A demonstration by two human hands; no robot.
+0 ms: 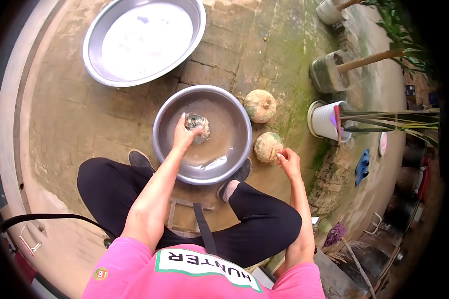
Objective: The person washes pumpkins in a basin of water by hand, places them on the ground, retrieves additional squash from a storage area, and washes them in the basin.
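Observation:
In the grey basin (160, 149) between my feet, a mottled green-and-tan pumpkin (202, 121) sits partly under cloudy brown water. My left hand (185, 134) grips it from the near left side, thumb and fingers spread around it. To the right of the basin, a second pumpkin (267, 145), pale and rough-skinned with a green patch, rests on the ground. The fingers of my right hand (289, 163) are closed in a pinch on its stem. Just beyond it lies a third pumpkin (260, 106), its stem facing up, touched by neither hand.
A larger metal basin (96, 65) with a bright white inside stands at the far left. Potted plants line the right: a white pot (326, 121) and a grey pot (329, 74). Blue slippers (362, 167) and a purple mop head (335, 234) are farther right.

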